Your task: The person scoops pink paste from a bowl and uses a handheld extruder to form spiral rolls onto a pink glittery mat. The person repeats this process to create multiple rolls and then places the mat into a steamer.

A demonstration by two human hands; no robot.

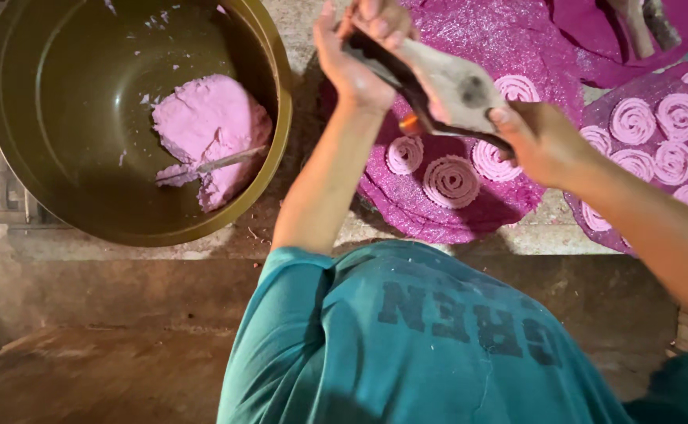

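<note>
Dough (209, 126), a pink lump, sits inside the large olive-green basin (14, 141) at nine o'clock, with a thin metal utensil (222, 162) lying across it. Round magenta mats (470, 212) spread from twelve to three o'clock, carrying pink spiral coils (451, 180) in rows. Above the nearest mat, both hands grip a wooden dough press (446, 82): the left hand (356, 55) has its fingers clenched around the upper end, while the right hand (544, 141) has its fingers wrapped around the lower handle at two o'clock.
</note>
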